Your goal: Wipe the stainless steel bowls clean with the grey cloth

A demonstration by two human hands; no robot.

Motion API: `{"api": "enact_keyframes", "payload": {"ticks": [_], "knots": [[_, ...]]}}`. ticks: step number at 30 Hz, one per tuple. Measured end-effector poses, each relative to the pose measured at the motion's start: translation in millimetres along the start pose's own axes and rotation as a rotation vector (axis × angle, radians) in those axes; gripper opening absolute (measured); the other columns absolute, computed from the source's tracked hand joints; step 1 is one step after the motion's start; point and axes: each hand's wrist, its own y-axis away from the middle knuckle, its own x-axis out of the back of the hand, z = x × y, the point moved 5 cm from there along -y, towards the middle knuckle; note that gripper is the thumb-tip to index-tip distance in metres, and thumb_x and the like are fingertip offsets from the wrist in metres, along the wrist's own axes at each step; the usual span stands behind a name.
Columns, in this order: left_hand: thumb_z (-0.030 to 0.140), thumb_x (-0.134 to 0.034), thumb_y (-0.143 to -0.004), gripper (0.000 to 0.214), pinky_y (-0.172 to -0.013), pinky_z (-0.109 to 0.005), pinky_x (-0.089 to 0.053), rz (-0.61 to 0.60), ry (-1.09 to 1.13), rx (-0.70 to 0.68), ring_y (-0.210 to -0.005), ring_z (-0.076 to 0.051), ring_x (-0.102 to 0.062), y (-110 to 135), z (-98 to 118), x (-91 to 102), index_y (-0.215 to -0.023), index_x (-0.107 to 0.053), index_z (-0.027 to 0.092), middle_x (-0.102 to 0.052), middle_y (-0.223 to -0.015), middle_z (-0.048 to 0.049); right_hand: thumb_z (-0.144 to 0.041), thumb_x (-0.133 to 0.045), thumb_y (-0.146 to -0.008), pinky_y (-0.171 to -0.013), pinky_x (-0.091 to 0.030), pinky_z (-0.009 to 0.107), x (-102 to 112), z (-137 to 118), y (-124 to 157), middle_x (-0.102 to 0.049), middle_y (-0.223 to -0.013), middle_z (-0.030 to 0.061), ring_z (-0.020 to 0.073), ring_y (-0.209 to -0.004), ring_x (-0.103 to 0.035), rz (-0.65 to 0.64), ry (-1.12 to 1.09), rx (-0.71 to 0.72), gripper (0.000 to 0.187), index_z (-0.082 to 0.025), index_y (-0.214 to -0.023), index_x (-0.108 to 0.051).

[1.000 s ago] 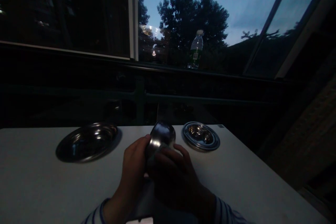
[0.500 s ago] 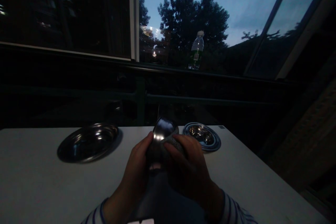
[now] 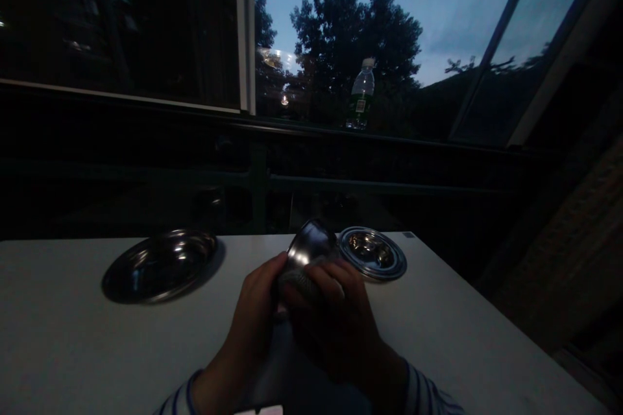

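Observation:
My left hand (image 3: 254, 311) is closed around the left side of a shiny steel bowl (image 3: 312, 244), which is tilted in front of me above the table. My right hand (image 3: 341, 321) presses a grey, mesh-textured scouring pad (image 3: 300, 284) against the bowl's outer wall. The fingers of that hand are bent over the pad, hiding part of it. The lower part of the bowl is dark and mostly covered by both hands.
On the white table (image 3: 58, 337), a wide steel basin (image 3: 160, 266) lies to the left. Stacked steel dishes (image 3: 372, 253) rest at the back right. A plastic bottle (image 3: 361, 94) stands on the windowsill beyond. Part of a pale object (image 3: 267, 410) shows at the bottom edge.
My right hand and the scouring pad have moved left and slightly down across the bowl. The bowl has shifted a little to the right; my left hand still holds it.

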Motion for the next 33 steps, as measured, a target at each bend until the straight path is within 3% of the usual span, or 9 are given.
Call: {"api": "enact_keyframes", "payload": {"ticks": [2,5,9,12,18,21,26,28,33], "knots": [[0.032,-0.058,-0.071,0.020,-0.080,-0.029,-0.044,-0.088,0.060,0.047,-0.089,-0.021,-0.061,-0.4,3.5,-8.0,-0.079,-0.069,0.017,-0.071,-0.089,-0.0033,-0.025,-0.047,-0.082,-0.092,-0.034,0.050,-1.1,-4.5,1.2,-0.048,-0.111,0.0079,0.0249,-0.105,-0.042,-0.008,0.022,0.031,0.032,-0.022,-0.113,-0.055],[0.033,-0.060,-0.070,0.019,-0.074,-0.027,-0.046,-0.189,0.098,0.054,-0.082,-0.019,-0.062,1.3,13.0,-17.0,-0.078,-0.069,0.018,-0.071,-0.087,-0.0025,-0.027,-0.048,-0.082,-0.093,-0.032,0.051,-0.1,-3.9,2.2,-0.048,-0.114,0.0082,0.0254,-0.108,-0.042,0.001,0.044,0.026,0.032,-0.022,-0.113,-0.055],[0.032,-0.059,-0.070,0.016,-0.072,-0.025,-0.046,-0.176,0.103,0.009,-0.075,-0.018,-0.061,3.3,25.0,-17.9,-0.066,-0.068,0.018,-0.070,-0.076,-0.0017,-0.026,-0.046,-0.083,-0.094,-0.031,0.051,1.4,-5.3,1.7,-0.051,-0.115,0.0075,0.0245,-0.109,-0.042,-0.003,0.054,0.081,0.030,-0.022,-0.111,-0.056],[0.036,-0.059,-0.072,0.021,-0.062,-0.024,-0.046,-0.151,0.106,0.065,-0.064,-0.015,-0.058,4.1,25.1,-17.2,-0.065,-0.066,0.018,-0.066,-0.064,-0.0005,-0.022,-0.046,-0.083,-0.097,-0.029,0.048,0.6,-11.3,1.6,-0.055,-0.111,0.0058,0.0217,-0.108,-0.043,-0.004,0.068,0.132,0.027,-0.022,-0.108,-0.058],[0.038,-0.061,-0.073,0.022,-0.063,-0.020,-0.044,-0.183,0.166,0.149,-0.068,-0.013,-0.058,5.4,16.5,-18.4,-0.077,-0.068,0.017,-0.068,-0.072,-0.0005,-0.024,-0.046,-0.083,-0.100,-0.024,0.048,-4.0,-13.5,5.3,-0.056,-0.108,0.0041,0.0202,-0.104,-0.044,0.016,0.057,0.176,0.026,-0.022,-0.105,-0.060],[0.038,-0.061,-0.073,0.024,-0.064,-0.021,-0.045,-0.195,0.149,0.122,-0.069,-0.014,-0.059,5.4,13.8,-18.1,-0.081,-0.069,0.017,-0.067,-0.072,-0.0012,-0.026,-0.048,-0.080,-0.095,-0.029,0.051,-0.5,0.5,5.0,-0.052,-0.109,0.0070,0.0237,-0.103,-0.045,0.058,0.029,0.109,0.026,-0.022,-0.104,-0.059],[0.040,-0.060,-0.072,0.029,-0.059,-0.025,-0.046,-0.208,0.115,0.120,-0.064,-0.016,-0.059,6.6,7.9,-18.8,-0.087,-0.070,0.017,-0.064,-0.062,-0.0009,-0.024,-0.044,-0.082,-0.084,-0.039,0.048,6.4,36.7,2.3,-0.050,-0.111,0.0113,0.0260,-0.101,-0.046,0.030,-0.038,-0.178,0.030,-0.019,-0.110,-0.053],[0.041,-0.060,-0.072,0.030,-0.058,-0.026,-0.046,-0.219,0.097,0.117,-0.062,-0.017,-0.059,6.6,5.7,-19.2,-0.086,-0.071,0.016,-0.064,-0.062,-0.0012,-0.023,-0.042,-0.083,-0.083,-0.039,0.047,8.5,38.5,1.5,-0.050,-0.111,0.0116,0.0256,-0.101,-0.046,0.027,-0.050,-0.207,0.031,-0.019,-0.112,-0.052],[0.039,-0.062,-0.071,0.028,-0.059,-0.025,-0.045,-0.203,0.075,0.053,-0.064,-0.017,-0.059,4.9,4.8,-16.5,-0.085,-0.071,0.017,-0.066,-0.066,-0.0013,-0.025,-0.047,-0.080,-0.090,-0.031,0.053,8.9,17.4,-1.5,-0.053,-0.108,0.0069,0.0261,-0.102,-0.045,0.031,-0.059,0.027,0.028,-0.022,-0.107,-0.055]]}}
